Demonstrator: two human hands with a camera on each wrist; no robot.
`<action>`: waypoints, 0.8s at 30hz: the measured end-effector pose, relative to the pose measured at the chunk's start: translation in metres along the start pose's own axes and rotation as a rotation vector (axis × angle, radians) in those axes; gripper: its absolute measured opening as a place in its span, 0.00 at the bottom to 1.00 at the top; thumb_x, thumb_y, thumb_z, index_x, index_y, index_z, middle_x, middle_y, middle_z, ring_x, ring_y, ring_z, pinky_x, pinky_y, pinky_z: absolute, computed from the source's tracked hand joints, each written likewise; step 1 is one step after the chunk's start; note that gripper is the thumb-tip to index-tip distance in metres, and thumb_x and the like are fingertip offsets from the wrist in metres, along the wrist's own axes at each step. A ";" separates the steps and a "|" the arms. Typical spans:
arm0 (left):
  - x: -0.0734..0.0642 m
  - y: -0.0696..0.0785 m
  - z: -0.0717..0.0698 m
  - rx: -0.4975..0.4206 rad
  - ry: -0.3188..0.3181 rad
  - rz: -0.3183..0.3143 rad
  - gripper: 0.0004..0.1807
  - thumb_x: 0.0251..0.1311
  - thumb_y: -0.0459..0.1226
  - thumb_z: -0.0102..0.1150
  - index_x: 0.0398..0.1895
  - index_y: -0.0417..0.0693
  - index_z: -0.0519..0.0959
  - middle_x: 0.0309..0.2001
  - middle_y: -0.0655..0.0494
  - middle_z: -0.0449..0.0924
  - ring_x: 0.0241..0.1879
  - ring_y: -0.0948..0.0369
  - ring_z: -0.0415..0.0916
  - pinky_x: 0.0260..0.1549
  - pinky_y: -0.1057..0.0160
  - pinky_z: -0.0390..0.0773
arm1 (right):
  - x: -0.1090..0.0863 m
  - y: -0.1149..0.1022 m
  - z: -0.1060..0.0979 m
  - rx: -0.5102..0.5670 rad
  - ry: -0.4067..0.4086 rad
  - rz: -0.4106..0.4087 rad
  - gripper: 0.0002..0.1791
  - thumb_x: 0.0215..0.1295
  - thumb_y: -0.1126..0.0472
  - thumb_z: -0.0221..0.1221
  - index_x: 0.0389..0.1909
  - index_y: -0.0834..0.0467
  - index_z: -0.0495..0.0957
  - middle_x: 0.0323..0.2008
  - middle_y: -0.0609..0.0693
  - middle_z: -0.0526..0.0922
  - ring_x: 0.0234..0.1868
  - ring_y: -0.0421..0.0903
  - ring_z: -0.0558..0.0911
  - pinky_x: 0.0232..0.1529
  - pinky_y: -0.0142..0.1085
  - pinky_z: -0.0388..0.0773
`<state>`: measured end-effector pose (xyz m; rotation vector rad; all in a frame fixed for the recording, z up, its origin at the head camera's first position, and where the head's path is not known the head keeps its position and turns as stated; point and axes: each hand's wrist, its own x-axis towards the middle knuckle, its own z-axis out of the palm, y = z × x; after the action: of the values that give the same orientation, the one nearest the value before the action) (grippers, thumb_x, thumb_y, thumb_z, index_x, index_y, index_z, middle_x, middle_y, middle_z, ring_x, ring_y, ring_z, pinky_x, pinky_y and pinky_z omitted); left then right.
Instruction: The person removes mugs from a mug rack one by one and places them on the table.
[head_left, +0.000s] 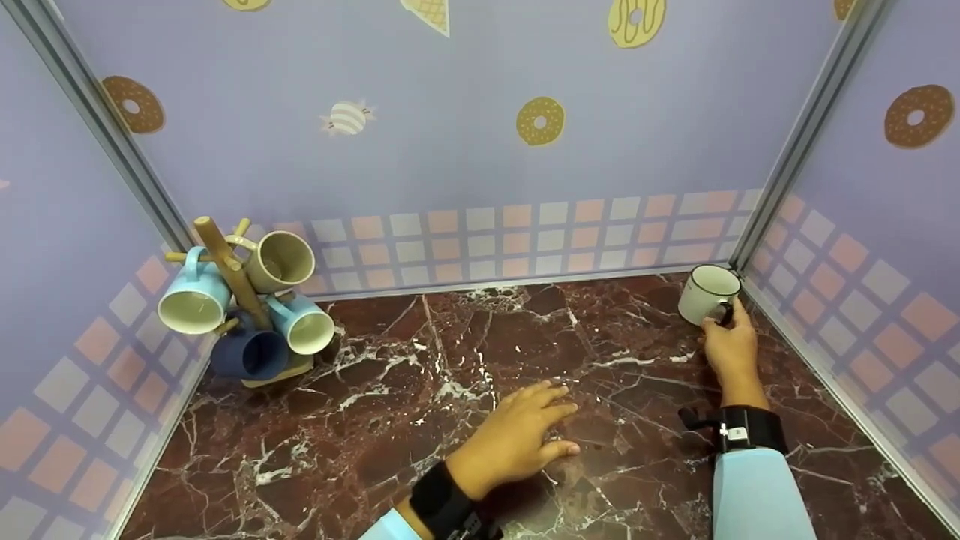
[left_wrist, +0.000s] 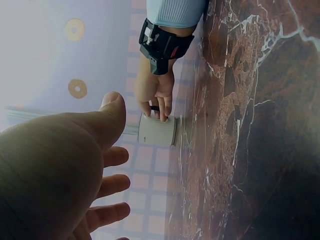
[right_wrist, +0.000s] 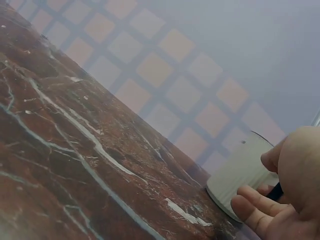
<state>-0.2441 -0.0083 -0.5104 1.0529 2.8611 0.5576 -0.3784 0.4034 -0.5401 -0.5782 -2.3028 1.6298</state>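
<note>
Fingers (head_left: 739,310) of the right hand (head_left: 731,349) curl on a black handle (head_left: 725,313), smooth white cylindrical mug (head_left: 697,300) in the glossy, marble-veined bench's (head_left: 360,442) far right corner, left hand (head_left: 511,437) over the bench, fingers spread apart.

Light-blue sleeves (head_left: 761,495), ribbed cuff (left_wrist: 175,19), black wrist straps (head_left: 765,429), white label (head_left: 738,433), red marking (left_wrist: 174,52), bare hands (head_left: 514,435)

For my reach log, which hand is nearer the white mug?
Right. The right hand grips the white mug by its handle; the left hand is apart, left of the mug.
</note>
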 end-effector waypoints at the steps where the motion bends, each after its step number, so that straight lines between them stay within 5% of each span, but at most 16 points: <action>1: 0.000 0.000 0.000 0.002 0.000 -0.002 0.38 0.77 0.63 0.62 0.84 0.60 0.75 0.90 0.57 0.63 0.90 0.49 0.62 0.89 0.39 0.63 | 0.001 0.000 0.000 -0.009 -0.010 0.006 0.48 0.87 0.57 0.54 0.96 0.46 0.37 0.91 0.63 0.57 0.55 0.43 0.87 0.51 0.24 0.82; 6: 0.000 0.000 0.000 0.008 -0.003 -0.006 0.39 0.76 0.64 0.61 0.84 0.61 0.75 0.90 0.56 0.64 0.89 0.49 0.62 0.89 0.40 0.63 | 0.002 0.000 0.001 0.022 -0.069 0.030 0.54 0.87 0.61 0.54 0.93 0.44 0.23 0.92 0.64 0.50 0.82 0.57 0.76 0.53 0.20 0.79; 11: -0.001 -0.002 0.001 0.004 -0.009 -0.004 0.38 0.77 0.64 0.60 0.84 0.62 0.74 0.90 0.55 0.64 0.90 0.49 0.61 0.90 0.42 0.62 | 0.002 0.002 0.001 0.052 -0.109 0.016 0.58 0.84 0.68 0.52 0.91 0.44 0.17 0.93 0.64 0.41 0.88 0.59 0.67 0.52 0.19 0.83; 14: -0.001 -0.002 0.000 0.003 -0.012 -0.007 0.38 0.77 0.65 0.60 0.84 0.62 0.74 0.90 0.55 0.64 0.90 0.49 0.61 0.90 0.41 0.62 | 0.000 0.001 0.000 -0.003 -0.086 -0.002 0.57 0.84 0.63 0.53 0.93 0.45 0.20 0.93 0.65 0.46 0.87 0.62 0.70 0.66 0.32 0.86; 18: -0.002 -0.003 0.000 0.001 -0.007 -0.004 0.38 0.77 0.65 0.60 0.84 0.61 0.75 0.90 0.55 0.64 0.89 0.48 0.61 0.89 0.40 0.62 | 0.000 -0.004 -0.004 -0.074 -0.005 -0.040 0.54 0.81 0.61 0.55 0.95 0.53 0.31 0.93 0.64 0.49 0.87 0.65 0.68 0.88 0.50 0.68; 20: -0.002 -0.004 -0.001 -0.001 -0.003 -0.006 0.38 0.77 0.65 0.60 0.83 0.61 0.75 0.90 0.55 0.64 0.89 0.49 0.62 0.89 0.40 0.63 | -0.001 -0.009 -0.006 -0.106 0.031 -0.062 0.51 0.80 0.61 0.55 0.95 0.57 0.37 0.93 0.65 0.49 0.88 0.66 0.65 0.92 0.56 0.59; 24: -0.003 -0.005 -0.004 -0.006 -0.004 -0.018 0.39 0.76 0.66 0.60 0.83 0.60 0.76 0.90 0.54 0.63 0.90 0.49 0.61 0.89 0.41 0.62 | -0.007 -0.022 -0.007 -0.215 0.073 -0.122 0.47 0.78 0.61 0.53 0.94 0.60 0.46 0.88 0.72 0.58 0.81 0.69 0.71 0.87 0.62 0.66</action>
<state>-0.2460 -0.0148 -0.5092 1.0247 2.8609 0.5615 -0.3732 0.3995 -0.5173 -0.5212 -2.4241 1.2960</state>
